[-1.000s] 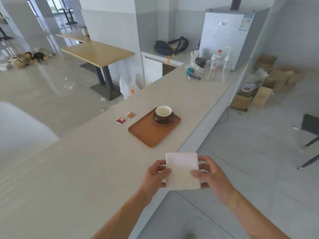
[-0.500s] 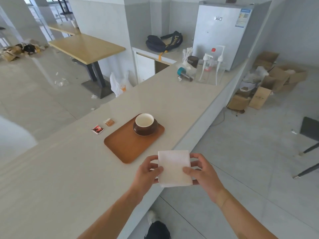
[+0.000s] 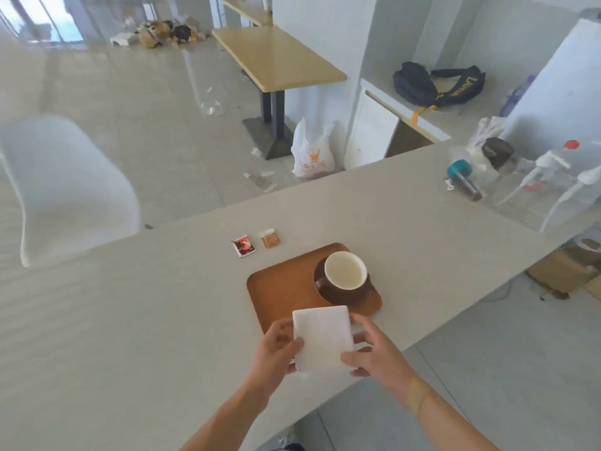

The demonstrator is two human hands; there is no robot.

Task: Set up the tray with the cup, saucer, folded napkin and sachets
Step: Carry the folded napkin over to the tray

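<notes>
A white chair [image 3: 65,187] is standing at the far left, beyond the pale bench [image 3: 130,320]. Further right, two sachets are lying flat on the bench just beyond the tray's far left corner: a red one [image 3: 243,246] and, just beside it, a brown one [image 3: 270,238], neither touching the tray. The wooden tray [image 3: 279,288] is sitting near the bench's near edge, with a dark saucer [image 3: 344,296] resting on its right half and a cup [image 3: 345,271], white inside, standing upright on the saucer. In front of the tray, the left hand [image 3: 276,349] is pinching the left edge of a folded white napkin [image 3: 322,338], thumb on top and fingers curled underneath, so its grip is closed on the napkin. The napkin is being held over the tray's near edge, its far edge overlapping the wood; whether it is touching cannot be told. The right hand [image 3: 377,353] is gripping the napkin's right edge the same way, thumb pressing on top. Pump bottles [image 3: 549,180] are standing on the bench at the far right.
</notes>
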